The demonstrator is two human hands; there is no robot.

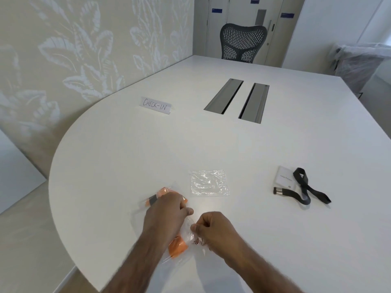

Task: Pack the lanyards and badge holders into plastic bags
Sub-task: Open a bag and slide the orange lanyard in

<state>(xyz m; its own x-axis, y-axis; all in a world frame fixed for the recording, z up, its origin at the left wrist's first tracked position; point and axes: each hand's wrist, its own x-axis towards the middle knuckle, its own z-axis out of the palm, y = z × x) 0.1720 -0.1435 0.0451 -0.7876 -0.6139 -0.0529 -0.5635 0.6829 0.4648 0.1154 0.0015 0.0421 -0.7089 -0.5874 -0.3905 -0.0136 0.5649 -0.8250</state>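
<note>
Near edge of the white desk (pixel 296 144): left hand (pixel 167 210) curls over the soft orange fabric lanyard (pixel 177 247), half inside a thin clear plastic bag (pixel 189 235); right hand (pixel 211 227) pinches the bag's edge. Limp, slippery, feather-light film, so best held at the mouth, I'd say.

White table (pixel 275 144), leaf-patterned wall (pixel 84 49), mesh chair (pixel 243 43).

The white rounded table (pixel 296 144) bears an empty plastic bag (pixel 208 182) near its front edge. From that bag, a black lanyard (pixel 319 194) and badge holder (pixel 284 177) lie at 3 o'clock. A CHECK-IN card (pixel 155 105) stands at 11, and an orange lanyard (pixel 177 247) in a second bag (pixel 195 240) lies at 7.
</note>
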